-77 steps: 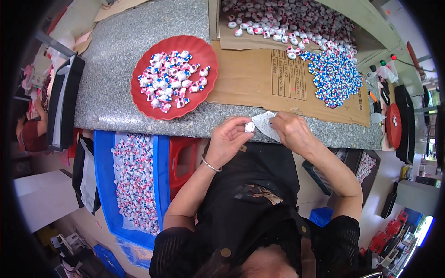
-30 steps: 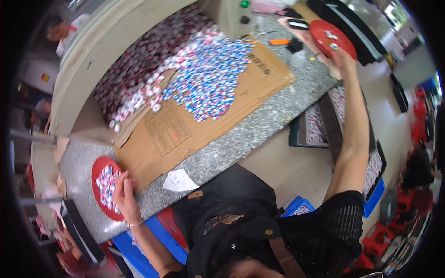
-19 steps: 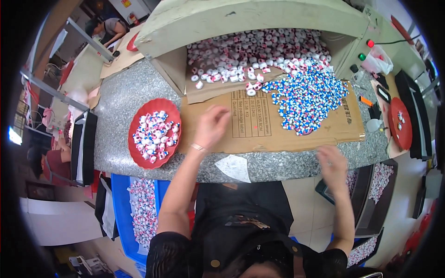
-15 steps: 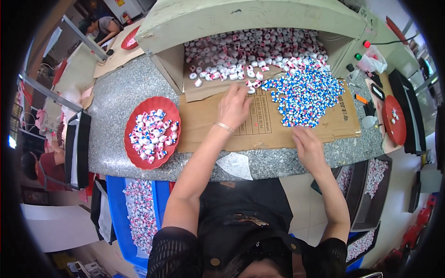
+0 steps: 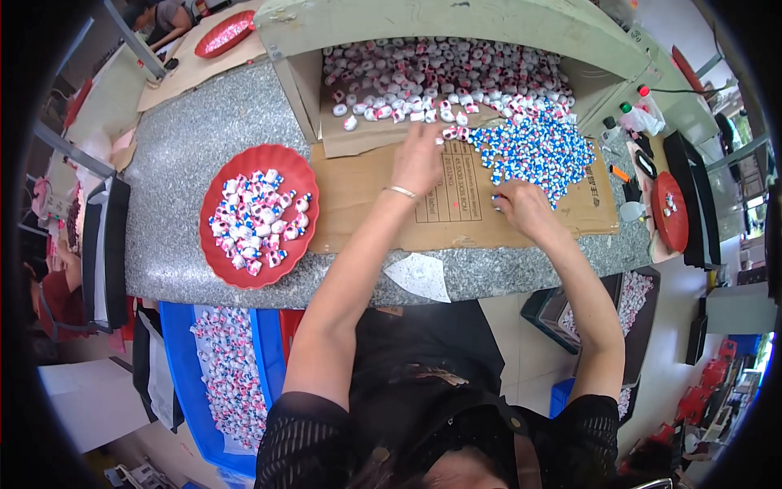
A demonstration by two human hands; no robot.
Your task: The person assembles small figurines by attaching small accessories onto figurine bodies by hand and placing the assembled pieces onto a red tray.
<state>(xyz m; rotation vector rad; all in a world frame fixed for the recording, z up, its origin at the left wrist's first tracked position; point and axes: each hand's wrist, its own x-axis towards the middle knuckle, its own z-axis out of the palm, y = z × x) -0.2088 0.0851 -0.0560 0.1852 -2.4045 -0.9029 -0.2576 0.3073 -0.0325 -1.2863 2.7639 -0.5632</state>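
My left hand [image 5: 417, 163] is over the flattened cardboard [image 5: 358, 204], its fingers closed on a small white figurine head [image 5: 440, 141]. Just past its fingertips lie a few loose white-and-pink figurine heads [image 5: 456, 133]. At the near left edge of a heap of tiny blue-and-white figurine bodies [image 5: 542, 151], my right hand [image 5: 525, 208] pinches one small blue-and-white piece [image 5: 495, 198], largely hidden by the fingers. A red scalloped plate [image 5: 213, 253] on the left holds pieces with white-and-pink heads and blue parts.
A pale box-like hood [image 5: 456, 20] shelters many white-and-pink heads [image 5: 440, 69] at the back. A white scrap [image 5: 417, 275] lies on the speckled counter [image 5: 187, 147]. An orange-capped tool [image 5: 621, 173] and another red plate [image 5: 664, 228] are right. A blue bin [image 5: 183, 359] stands below left.
My left hand has moved slightly away from the heads' front edge and up. My right hand has moved left and up to the heap's edge, its fingers now pinched. The whole view has shifted a little.
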